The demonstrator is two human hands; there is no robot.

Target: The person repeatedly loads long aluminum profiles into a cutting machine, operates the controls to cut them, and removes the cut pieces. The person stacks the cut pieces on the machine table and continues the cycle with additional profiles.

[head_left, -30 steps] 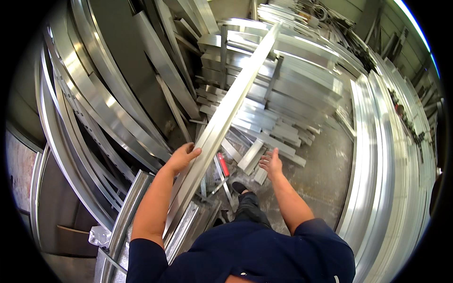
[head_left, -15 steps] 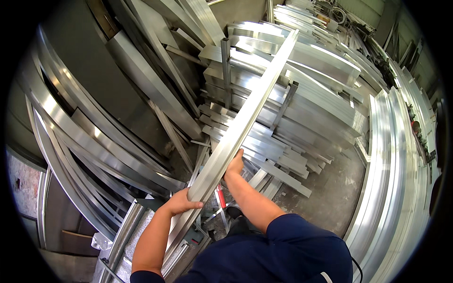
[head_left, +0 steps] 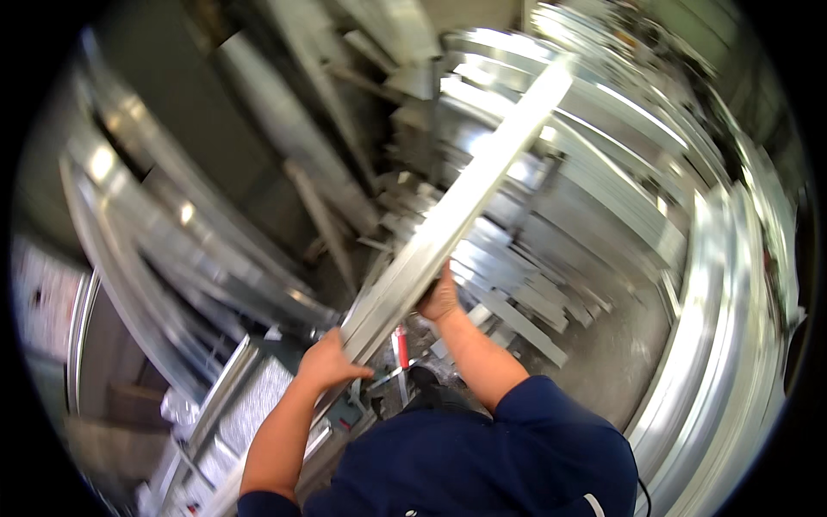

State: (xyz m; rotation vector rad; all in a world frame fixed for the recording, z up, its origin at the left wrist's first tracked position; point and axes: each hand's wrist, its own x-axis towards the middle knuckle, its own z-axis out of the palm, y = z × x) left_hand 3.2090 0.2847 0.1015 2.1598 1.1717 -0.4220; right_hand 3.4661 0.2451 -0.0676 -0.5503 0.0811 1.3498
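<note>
Across the centre of the frame, slanting from lower left to upper right: long pale metal bar, grasped low down by the left hand, with thumb outstretched and other fingertips hidden. Farther up, against its right edge, right hand, with fingers tucked beneath; cannot tell how tightly curled. Free of the bar a second ago, now touching it; apparently steadied from both sides rather than one. Below centre, red tool. Right of centre, short metal pieces. Along the right, long shiny profiles. Upper left, blurred leaning metal lengths.
</note>
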